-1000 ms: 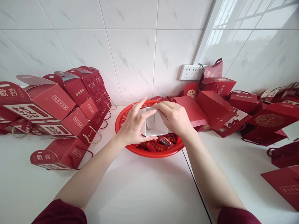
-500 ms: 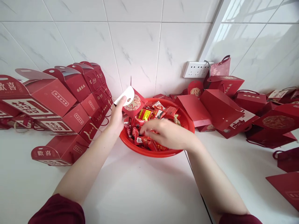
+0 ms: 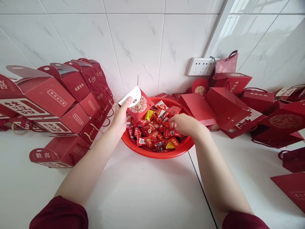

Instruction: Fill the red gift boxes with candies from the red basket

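Fingers of the left hand (image 3: 119,119) pinch one box (image 3: 143,108); the right hand (image 3: 184,124) curls its fingers over many sweets (image 3: 151,128) in one basin (image 3: 158,155), hold unclear.

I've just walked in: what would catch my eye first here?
Probably the red basket of shiny wrapped sweets, in the middle of the white counter. The left hand holds a small red box at its left side; the right hand is at its right. Red boxes are stacked at far left.
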A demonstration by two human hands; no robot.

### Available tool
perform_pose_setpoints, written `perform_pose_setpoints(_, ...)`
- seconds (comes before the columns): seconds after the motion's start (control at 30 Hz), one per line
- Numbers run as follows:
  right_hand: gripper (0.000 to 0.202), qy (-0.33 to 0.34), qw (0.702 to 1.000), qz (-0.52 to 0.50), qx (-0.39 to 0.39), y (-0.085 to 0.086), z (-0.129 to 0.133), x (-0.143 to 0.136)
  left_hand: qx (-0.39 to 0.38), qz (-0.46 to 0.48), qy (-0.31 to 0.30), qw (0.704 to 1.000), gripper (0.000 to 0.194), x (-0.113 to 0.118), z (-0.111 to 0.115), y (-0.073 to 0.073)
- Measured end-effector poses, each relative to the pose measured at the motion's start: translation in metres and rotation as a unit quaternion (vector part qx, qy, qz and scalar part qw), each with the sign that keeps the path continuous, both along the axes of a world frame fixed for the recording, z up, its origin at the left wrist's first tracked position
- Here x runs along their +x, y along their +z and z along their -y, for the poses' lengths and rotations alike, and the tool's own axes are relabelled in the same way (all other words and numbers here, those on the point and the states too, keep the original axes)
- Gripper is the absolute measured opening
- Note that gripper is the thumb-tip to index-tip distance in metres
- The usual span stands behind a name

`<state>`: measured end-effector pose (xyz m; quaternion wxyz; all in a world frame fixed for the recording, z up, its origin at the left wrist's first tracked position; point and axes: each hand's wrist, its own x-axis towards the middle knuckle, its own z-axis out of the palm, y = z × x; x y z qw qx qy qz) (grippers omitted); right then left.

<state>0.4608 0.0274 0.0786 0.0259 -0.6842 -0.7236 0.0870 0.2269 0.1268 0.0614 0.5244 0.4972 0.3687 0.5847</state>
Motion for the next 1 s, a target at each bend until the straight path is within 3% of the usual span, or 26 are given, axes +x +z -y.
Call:
perform_pose_setpoints(0.1,0.030,-0.068,0.994,0.054,0.069,0.004,0.001,0.012,0.000,0.000,-0.002,1.000,0.052,0.000,0.000,0.000)
perform_pose_setpoints(0.17,0.032,-0.048,0.994,0.038,0.095,0.007,0.003,0.008,0.001,0.002,-0.005,1.000,0.051,0.000,0.000,-0.001)
perform_pose_setpoints(0.3,0.038,0.096,0.988,-0.089,0.077,0.004,0.010,-0.028,-0.002,0.006,-0.012,1.000,0.051,0.001,0.001,-0.001)
perform_pose_setpoints(0.37,0.043,0.208,0.967,-0.145,0.028,-0.002,0.014,-0.051,0.004,0.006,-0.017,1.000,0.052,0.002,0.001,-0.001)
perform_pose_setpoints(0.43,0.055,0.262,0.950,-0.167,-0.040,-0.006,0.017,-0.068,0.005,0.005,-0.017,1.000,0.052,0.002,0.002,0.000)
perform_pose_setpoints(0.6,0.064,0.194,0.965,-0.100,-0.146,-0.007,0.020,-0.073,-0.008,-0.005,-0.022,1.000,0.050,0.003,0.002,0.001)
perform_pose_setpoints(0.8,0.045,0.175,0.974,-0.053,-0.136,-0.001,0.019,-0.072,-0.014,-0.006,-0.029,0.999,0.050,0.003,0.002,0.000)
perform_pose_setpoints(1.0,0.034,0.203,0.971,-0.021,-0.128,-0.010,0.014,-0.071,-0.016,-0.009,-0.035,0.999,0.049,0.003,0.004,0.001)
